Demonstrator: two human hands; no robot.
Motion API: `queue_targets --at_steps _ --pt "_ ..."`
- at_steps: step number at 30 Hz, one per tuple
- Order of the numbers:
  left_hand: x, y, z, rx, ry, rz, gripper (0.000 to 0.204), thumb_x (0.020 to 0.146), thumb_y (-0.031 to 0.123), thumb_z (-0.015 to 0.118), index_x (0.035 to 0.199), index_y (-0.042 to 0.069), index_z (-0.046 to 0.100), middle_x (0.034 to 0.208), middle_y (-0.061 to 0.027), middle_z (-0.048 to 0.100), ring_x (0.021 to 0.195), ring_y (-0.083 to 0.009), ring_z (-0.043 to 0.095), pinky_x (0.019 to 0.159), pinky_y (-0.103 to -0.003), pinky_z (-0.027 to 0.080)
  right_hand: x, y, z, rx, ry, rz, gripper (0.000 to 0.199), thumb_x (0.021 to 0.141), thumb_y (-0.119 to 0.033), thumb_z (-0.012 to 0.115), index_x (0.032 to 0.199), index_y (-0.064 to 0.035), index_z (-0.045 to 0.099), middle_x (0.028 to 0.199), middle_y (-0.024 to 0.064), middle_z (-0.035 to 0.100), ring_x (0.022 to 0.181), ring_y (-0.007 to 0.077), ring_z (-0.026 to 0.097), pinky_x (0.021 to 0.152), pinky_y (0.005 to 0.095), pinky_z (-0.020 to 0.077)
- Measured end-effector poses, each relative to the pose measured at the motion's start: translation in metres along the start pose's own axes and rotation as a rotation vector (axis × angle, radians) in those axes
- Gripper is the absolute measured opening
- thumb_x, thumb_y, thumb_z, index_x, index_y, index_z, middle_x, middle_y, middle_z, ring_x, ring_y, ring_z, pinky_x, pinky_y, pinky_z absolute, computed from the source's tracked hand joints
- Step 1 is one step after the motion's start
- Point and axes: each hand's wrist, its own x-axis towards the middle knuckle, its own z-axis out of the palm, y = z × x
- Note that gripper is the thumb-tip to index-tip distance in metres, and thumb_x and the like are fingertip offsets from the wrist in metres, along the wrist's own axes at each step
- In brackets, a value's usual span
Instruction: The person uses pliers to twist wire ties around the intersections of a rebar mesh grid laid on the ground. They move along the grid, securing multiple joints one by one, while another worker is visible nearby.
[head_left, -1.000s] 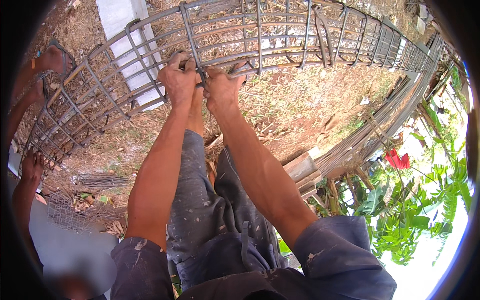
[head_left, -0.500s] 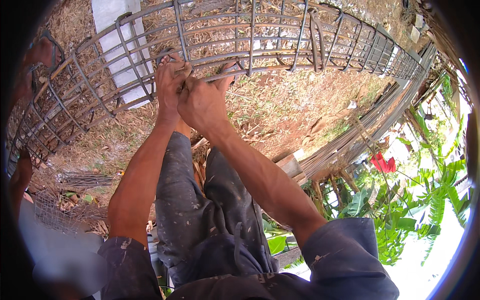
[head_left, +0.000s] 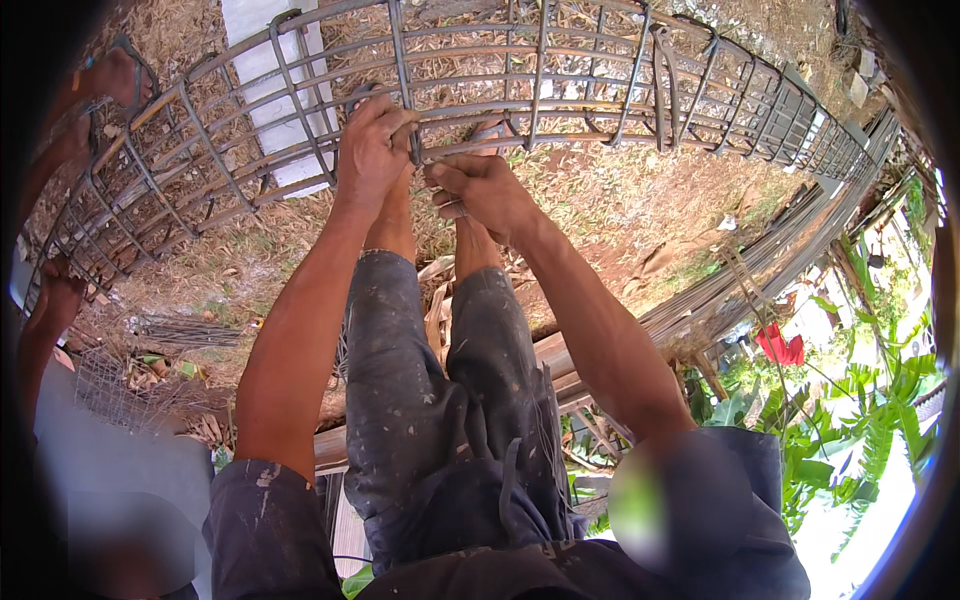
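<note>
A long rebar cage [head_left: 540,75] of rusty bars and square stirrups arches across the upper part of the view. My left hand [head_left: 375,150] is closed at its near lower edge, fingers bent around the bar beside an upright stirrup [head_left: 403,70]. Just right of that joint, below the lowest bar, my right hand [head_left: 485,195] is pinched, thumb against the fingers. A thin strand that looks like wire shows under those fingers; its ends are hard to see. Most of the left fingertips are hidden behind the hand and bars.
A white block [head_left: 275,90] lies under the cage. At the left, another person's hand [head_left: 62,290] touches the cage end, with a foot [head_left: 122,75] beyond. A bundle of long thin rods [head_left: 740,285] lies to the right, near green plants [head_left: 850,440] and a red flower [head_left: 780,345].
My hands were together at the bar; now the right hand has drawn away to the right and slightly down. The left stays at the joint. The whole view has shifted a little.
</note>
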Motion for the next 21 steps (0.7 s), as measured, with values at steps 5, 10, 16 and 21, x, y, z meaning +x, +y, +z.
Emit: queue_targets --at_steps 5,10,16,21 --pt "-0.018 0.032 0.011 0.178 0.318 -0.085 0.026 0.070 -0.001 0.065 0.095 0.006 0.069 0.090 -0.0094 0.061 0.093 -0.0310 0.057 0.087 -0.042 0.044 0.012 0.006 -0.154 -0.905 0.898 -0.196 0.065 0.079 -0.027 0.069 0.134 -0.0035 0.044 0.127 0.0246 0.046 0.118 0.0383 0.046 0.095 0.0424 0.0432" --pt "-0.035 0.060 0.038 -0.745 0.368 -0.981 0.022 0.093 0.014 0.053 0.102 -0.005 0.061 0.102 -0.0163 0.062 0.081 -0.0207 0.063 0.067 -0.034 0.053 0.023 0.000 -0.255 -1.160 0.646 -0.075 0.080 0.081 -0.030 0.066 0.143 -0.0067 0.021 0.130 0.0262 0.041 0.117 0.0407 0.049 0.095 0.0475 0.0443" --pt "-0.024 0.060 0.048 -1.353 0.381 -1.288 0.024 0.098 0.027 0.050 0.105 0.005 0.057 0.100 -0.0098 0.061 0.089 -0.0230 0.059 0.088 -0.042 0.051 0.038 -0.006 -0.252 -1.230 0.583 -0.040 0.050 0.082 -0.022 0.053 0.126 -0.0039 0.037 0.106 0.0244 0.057 0.097 0.0416 0.061 0.081 0.0486 0.0513" --pt "-0.028 0.052 0.056 -1.450 0.458 -1.246 0.015 0.095 0.023 0.055 0.090 0.009 0.057 0.068 0.0003 0.052 0.063 -0.0154 0.052 0.077 -0.039 0.052 -0.014 -0.017 -0.206 -0.838 0.424 -0.053 0.042 0.086 -0.031 0.053 0.108 0.0043 0.051 0.073 0.0120 0.058 0.057 0.0194 0.055 0.054 0.0373 0.0488"
